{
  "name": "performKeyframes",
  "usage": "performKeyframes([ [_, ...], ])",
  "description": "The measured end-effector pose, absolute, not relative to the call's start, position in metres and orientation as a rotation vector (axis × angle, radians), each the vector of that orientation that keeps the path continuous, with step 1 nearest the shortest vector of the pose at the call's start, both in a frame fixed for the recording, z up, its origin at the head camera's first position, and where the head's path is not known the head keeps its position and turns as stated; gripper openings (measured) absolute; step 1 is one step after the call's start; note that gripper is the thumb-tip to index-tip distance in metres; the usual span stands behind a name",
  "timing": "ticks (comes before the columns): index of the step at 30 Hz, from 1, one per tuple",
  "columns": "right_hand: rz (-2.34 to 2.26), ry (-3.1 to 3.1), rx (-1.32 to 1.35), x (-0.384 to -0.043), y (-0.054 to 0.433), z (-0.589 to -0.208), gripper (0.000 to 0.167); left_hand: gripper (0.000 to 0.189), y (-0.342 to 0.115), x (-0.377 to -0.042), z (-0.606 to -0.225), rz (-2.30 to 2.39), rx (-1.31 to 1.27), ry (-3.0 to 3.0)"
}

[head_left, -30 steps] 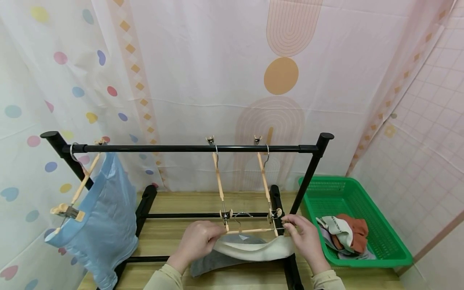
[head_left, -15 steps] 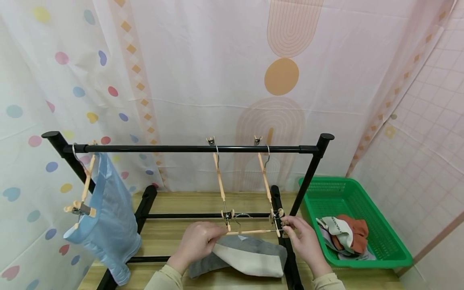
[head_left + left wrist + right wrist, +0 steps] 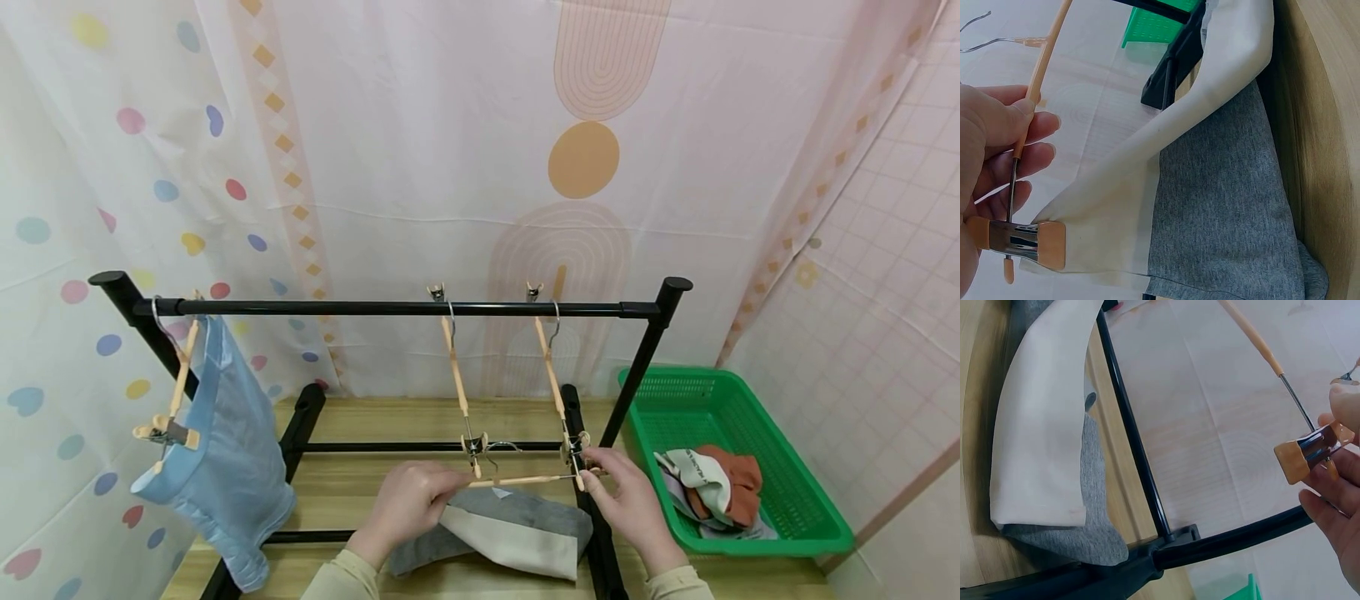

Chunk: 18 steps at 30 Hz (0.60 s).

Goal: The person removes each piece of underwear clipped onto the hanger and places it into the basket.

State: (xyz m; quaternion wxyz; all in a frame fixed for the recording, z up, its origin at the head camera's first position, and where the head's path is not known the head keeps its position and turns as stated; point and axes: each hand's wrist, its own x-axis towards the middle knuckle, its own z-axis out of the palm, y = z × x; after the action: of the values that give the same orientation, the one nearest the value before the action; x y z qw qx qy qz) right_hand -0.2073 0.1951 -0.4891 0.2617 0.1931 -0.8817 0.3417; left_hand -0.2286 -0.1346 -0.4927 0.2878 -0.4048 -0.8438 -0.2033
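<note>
My left hand (image 3: pixel 416 500) grips the bar of a clip hanger (image 3: pixel 525 481). Its left clip (image 3: pixel 1052 245) bites the cream waistband (image 3: pixel 1110 206) of a grey garment (image 3: pixel 1210 187). At the other end of the bar, my right hand (image 3: pixel 626 504) pinches the second clip (image 3: pixel 1292 462), which has no cloth in it. The right part of the waistband sags below the bar, apart from that clip. In the head view, my left fingers hide the clip that holds the cloth.
A black rack (image 3: pixel 360 308) spans the table. Two bare clip hangers (image 3: pixel 454 367) hang on it, and a light blue garment (image 3: pixel 225 442) hangs at its left end. To the right, a green basket (image 3: pixel 813 508) contains folded clothes (image 3: pixel 738 483). A patterned curtain (image 3: pixel 420 167) is behind.
The garment's right end has come off the right clip and dropped below the hanger bar. The blue garment on the rack has swung slightly right. Both hands have stayed almost in place.
</note>
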Motion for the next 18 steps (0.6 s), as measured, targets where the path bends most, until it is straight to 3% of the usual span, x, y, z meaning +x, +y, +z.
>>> performKeyframes([
  [7,0.784,-2.331,0.603,-0.209,0.190,-0.486,0.034,0.038,-0.134,-0.229,-0.494,-0.541,-1.084,-2.248],
  [14,0.659,-2.250,0.724,-0.215,0.184,-0.483,0.016,0.036,-0.134,-0.227,-0.495,-0.547,-1.068,-2.279],
  [18,0.621,-2.241,0.772,-0.215,0.178,-0.483,0.023,0.034,-0.133,-0.226,-0.495,-0.542,-1.070,-2.282],
])
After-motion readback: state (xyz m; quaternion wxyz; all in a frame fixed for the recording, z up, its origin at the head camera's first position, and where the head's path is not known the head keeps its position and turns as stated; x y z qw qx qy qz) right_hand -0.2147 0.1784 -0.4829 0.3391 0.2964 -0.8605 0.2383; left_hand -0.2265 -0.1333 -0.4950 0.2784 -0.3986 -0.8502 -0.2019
